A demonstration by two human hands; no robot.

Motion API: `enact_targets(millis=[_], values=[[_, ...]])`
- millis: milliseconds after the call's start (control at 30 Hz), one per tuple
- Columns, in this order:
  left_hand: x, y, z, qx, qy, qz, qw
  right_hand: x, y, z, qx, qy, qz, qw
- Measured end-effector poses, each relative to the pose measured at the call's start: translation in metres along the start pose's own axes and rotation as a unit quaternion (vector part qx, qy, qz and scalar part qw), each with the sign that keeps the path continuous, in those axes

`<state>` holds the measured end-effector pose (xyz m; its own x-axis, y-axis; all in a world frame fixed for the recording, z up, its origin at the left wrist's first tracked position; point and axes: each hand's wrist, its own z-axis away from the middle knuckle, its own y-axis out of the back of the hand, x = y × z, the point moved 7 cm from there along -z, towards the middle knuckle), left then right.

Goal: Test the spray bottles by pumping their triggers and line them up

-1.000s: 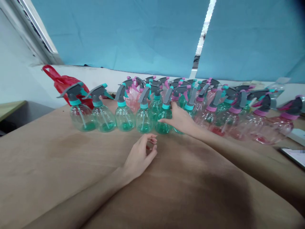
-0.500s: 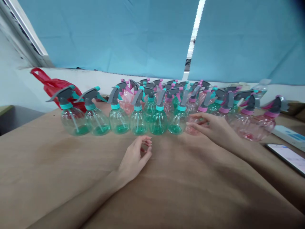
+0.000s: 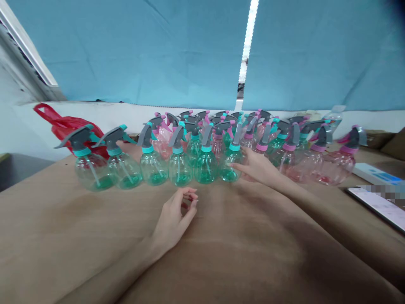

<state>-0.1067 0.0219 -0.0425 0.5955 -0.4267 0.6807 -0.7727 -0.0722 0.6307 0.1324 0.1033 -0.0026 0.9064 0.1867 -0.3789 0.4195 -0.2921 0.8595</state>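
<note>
A front row of round spray bottles stands on the table, several with green liquid and teal collars. My right hand is at the rightmost of these green spray bottles, thumb across its front and fingers round its right side, partly hidden by the bottle. Behind that hand, a pink spray bottle is mostly covered. My left hand rests on the tabletop before the row, loosely curled with a gap between thumb and fingers, holding nothing. Nearest to it is another green spray bottle.
More spray bottles, pink and green, crowd behind the front row. Pink ones stand at the right. A red plastic bag lies at the back left. A phone and a white box lie on the table at the right.
My right hand has moved left from beside the pink bottle, and its thumb now overlaps the green spray bottle. My left hand keeps its pose. The whole view has shifted slightly.
</note>
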Motion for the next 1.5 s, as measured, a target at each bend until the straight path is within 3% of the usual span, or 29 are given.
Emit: enact_targets(millis=[233,700,1267,1500], values=[[0.0,0.0,0.002,-0.003,-0.007,-0.002,1.0,0.001,-0.012,-0.009,-0.023,-0.014,0.018,0.999],[-0.002,-0.001,0.0,-0.017,0.006,0.003,1.0,0.002,-0.015,0.0,-0.034,-0.022,0.034,0.999],[-0.016,-0.002,-0.004,-0.004,0.054,0.006,0.998,-0.002,-0.014,0.011,-0.021,-0.023,-0.013,0.999],[-0.007,-0.01,-0.009,-0.01,0.048,0.015,0.999,-0.007,-0.004,0.028,-0.035,0.0,0.017,0.999]])
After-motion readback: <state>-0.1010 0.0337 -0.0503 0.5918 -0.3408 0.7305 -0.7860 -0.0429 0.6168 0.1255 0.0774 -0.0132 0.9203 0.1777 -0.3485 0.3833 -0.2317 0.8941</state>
